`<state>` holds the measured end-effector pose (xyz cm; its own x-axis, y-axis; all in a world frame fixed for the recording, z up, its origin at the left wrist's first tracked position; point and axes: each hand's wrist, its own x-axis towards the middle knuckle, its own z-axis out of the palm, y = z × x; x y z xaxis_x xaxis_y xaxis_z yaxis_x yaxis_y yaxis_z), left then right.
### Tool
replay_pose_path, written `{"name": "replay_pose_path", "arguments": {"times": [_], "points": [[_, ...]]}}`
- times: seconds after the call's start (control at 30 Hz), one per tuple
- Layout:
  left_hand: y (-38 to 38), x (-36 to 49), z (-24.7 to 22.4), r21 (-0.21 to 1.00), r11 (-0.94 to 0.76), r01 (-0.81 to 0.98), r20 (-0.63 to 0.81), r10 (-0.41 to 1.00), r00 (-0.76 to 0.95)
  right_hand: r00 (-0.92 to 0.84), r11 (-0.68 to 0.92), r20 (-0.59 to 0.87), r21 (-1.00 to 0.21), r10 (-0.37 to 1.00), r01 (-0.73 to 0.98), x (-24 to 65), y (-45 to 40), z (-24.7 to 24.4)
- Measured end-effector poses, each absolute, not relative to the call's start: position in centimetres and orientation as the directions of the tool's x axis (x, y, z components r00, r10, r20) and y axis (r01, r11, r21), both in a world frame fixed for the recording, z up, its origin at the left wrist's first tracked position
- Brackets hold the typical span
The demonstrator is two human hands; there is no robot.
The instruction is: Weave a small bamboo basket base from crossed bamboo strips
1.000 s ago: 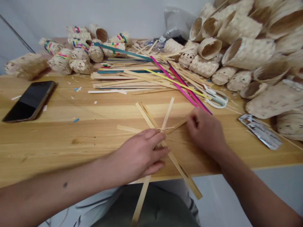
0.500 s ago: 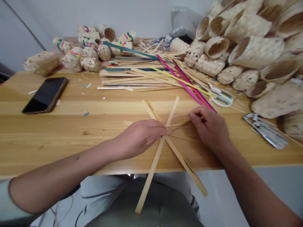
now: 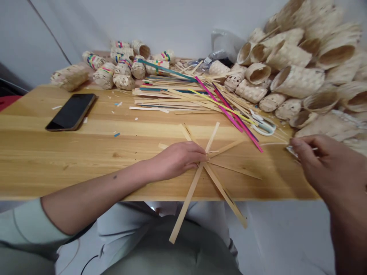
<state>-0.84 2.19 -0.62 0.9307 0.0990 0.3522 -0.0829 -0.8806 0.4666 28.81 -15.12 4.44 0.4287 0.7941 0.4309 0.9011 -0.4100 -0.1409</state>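
Head view: left hand (image 3: 177,160) pressing flat on the crossing of the bamboo strips (image 3: 213,170) near the desk (image 3: 57,160) front edge. Right hand (image 3: 323,168) now drawn off to the right, well apart from the star — fingertips pinched on a thin sliver (image 3: 272,144), pulled taut from the centre.

You have nothing legible here: the phone (image 3: 71,112) screen is dark, and the silver packet (image 3: 292,149) shows no readable print
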Motion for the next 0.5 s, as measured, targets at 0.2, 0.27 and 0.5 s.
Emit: {"name": "replay_pose_path", "arguments": {"times": [0.2, 0.27, 0.5], "points": [[2.0, -0.5, -0.7, 0.422, -0.904, -0.074, 0.361, 0.093, 0.928, 0.166, -0.209, 0.483, 0.036, 0.860, 0.977, 27.7, -14.2, 3.0], [2.0, -0.4, -0.7, 0.421, -0.905, -0.065, 0.355, 0.098, 0.930, 0.014, 0.037, 0.429, -0.109, 0.903, 0.993, 24.7, -13.3, 1.8], [2.4, -0.2, -0.4, 0.429, -0.902, -0.049, 0.316, 0.099, 0.944, -0.155, 0.223, 0.206, -0.364, 0.966, 0.904, 17.3, -12.6, 1.1]]}}
